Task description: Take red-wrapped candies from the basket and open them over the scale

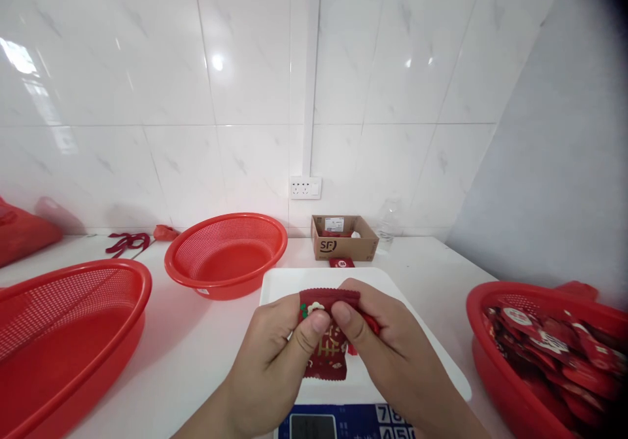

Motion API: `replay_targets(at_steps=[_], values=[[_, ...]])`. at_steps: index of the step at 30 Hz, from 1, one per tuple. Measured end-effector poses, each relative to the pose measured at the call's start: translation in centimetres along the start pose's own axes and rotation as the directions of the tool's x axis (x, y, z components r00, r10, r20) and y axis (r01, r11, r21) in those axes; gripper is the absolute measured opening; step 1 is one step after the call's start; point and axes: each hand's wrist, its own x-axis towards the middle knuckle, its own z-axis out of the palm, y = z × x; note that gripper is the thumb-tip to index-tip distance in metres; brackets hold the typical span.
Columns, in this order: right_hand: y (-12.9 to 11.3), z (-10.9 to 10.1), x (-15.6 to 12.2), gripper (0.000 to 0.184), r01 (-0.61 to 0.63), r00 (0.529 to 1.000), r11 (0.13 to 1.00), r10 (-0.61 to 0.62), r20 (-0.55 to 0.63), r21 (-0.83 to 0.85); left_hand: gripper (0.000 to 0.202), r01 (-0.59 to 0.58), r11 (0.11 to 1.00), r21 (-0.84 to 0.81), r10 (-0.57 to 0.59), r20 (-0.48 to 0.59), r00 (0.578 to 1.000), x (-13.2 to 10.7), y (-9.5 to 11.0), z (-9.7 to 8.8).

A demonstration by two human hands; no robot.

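Observation:
A dark red printed snack packet (326, 360) with serrated ends is held upright between my two hands. My left hand (277, 347) grips its left side, thumb pressed on the front. On the right side, my right hand (380, 334) pinches it with the thumb near the top; a bit of bright red material shows behind those fingers. Both hands are above the white tray of a digital scale (282, 285), whose dark display and number keys show at the bottom. What lies on the tray behind the hands is mostly hidden.
At right stands a red basket (483, 295) full of similar red packets. Two more red baskets, one front left (122, 275) and one behind (226, 288), show bare floors. A cardboard box (348, 248), a red packet (342, 263) and a clear bottle (389, 220) sit near the wall.

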Motion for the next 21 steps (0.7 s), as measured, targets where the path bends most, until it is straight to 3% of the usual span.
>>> replay_targets(at_steps=[7, 12, 21], values=[[1.5, -0.1, 0.7, 0.036, -0.061, 0.993, 0.987, 0.045, -0.109, -0.148, 0.031, 0.158, 0.976, -0.15, -0.151, 0.057, 0.987, 1.1, -1.2, -0.1], [1.8, 0.0, 0.7, 0.039, -0.082, 0.979, 0.979, 0.044, -0.199, -0.189, 0.022, 0.162, 0.968, -0.192, -0.15, 0.073, 0.986, 1.2, -1.7, -0.3], [0.8, 0.3, 0.4, 0.033, -0.053, 0.982, 0.989, 0.028, -0.187, -0.135, 0.018, 0.154, 0.955, -0.252, -0.15, 0.033, 0.988, 1.0, -1.4, 0.0]])
